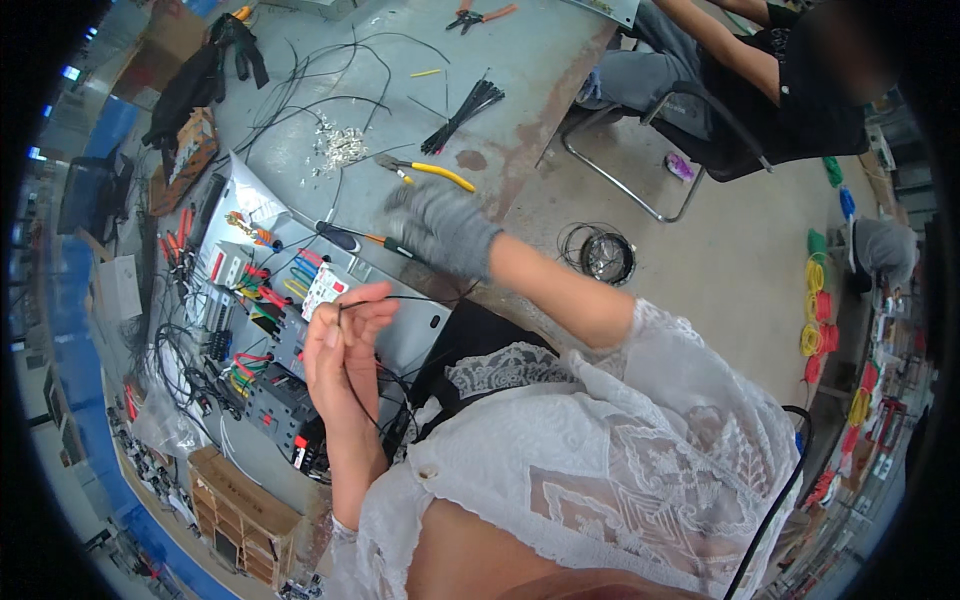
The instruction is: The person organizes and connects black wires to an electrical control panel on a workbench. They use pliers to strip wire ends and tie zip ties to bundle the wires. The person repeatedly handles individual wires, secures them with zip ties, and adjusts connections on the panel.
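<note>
L hand, bare, pinches thin blk wire btwn thumb & fingers, over gray metal panel w/ elec. parts. R hand, gray-gloved, blurred, nr yellow-handled pliers on tabletop; can't tell if its fingers hold anything. Blk cable ties lie beyond.

White top with lace panels, loose short sleeves, one grey glove
</note>
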Demonstrator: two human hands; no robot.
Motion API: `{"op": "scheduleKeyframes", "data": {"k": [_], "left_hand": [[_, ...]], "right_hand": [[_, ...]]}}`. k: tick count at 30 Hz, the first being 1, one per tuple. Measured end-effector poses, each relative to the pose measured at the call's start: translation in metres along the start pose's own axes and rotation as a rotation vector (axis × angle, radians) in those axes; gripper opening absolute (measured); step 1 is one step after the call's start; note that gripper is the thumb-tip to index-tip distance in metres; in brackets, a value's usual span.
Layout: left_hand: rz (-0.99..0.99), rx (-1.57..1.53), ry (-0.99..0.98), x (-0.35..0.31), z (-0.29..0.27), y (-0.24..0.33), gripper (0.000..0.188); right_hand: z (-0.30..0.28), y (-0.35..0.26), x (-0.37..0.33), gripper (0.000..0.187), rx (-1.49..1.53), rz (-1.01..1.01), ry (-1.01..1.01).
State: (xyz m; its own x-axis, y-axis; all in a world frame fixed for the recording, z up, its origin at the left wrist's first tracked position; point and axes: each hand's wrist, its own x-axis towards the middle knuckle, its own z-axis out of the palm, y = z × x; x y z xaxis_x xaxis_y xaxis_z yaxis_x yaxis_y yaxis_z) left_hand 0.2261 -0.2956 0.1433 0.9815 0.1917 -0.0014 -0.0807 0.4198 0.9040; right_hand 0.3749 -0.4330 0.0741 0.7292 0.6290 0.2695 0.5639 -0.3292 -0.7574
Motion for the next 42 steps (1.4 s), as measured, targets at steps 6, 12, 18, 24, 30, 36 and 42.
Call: {"op": "scheduleKeyframes", "data": {"k": [6,12,18,24,30,36,42], "left_hand": [[-0.08,0.025,-0.014,0.011,0.013,-0.012,0.019],[-0.058,0.063,-0.009,0.007,0.02,-0.014,0.02],[-0.1,0.011,-0.076,-0.003,0.014,-0.005,0.022],[-0.078,0.0,-0.034,-0.006,0.012,-0.001,0.023],[-0.059,-0.011,-0.022,-0.008,0.009,-0.001,0.022],[-0.036,-0.039,-0.028,-0.011,0.005,0.001,0.022],[-0.04,-0.008,-0.028,-0.014,0.003,0.006,0.022]], "right_hand": [[-0.023,-0.04,-0.053,0.022,0.823,0.31,-0.098],[-0.107,0.031,-0.038,0.019,-0.124,0.31,0.396],[-0.137,0.174,-0.019,0.018,-0.749,0.383,0.358],[-0.124,0.186,-0.004,0.016,-0.791,0.373,0.32],[-0.123,0.163,0.006,0.014,-0.849,0.377,0.264],[-0.127,0.158,0.004,0.017,-0.809,0.392,0.07],[-0.135,0.169,0.02,0.021,-0.82,0.536,0.034]]}}
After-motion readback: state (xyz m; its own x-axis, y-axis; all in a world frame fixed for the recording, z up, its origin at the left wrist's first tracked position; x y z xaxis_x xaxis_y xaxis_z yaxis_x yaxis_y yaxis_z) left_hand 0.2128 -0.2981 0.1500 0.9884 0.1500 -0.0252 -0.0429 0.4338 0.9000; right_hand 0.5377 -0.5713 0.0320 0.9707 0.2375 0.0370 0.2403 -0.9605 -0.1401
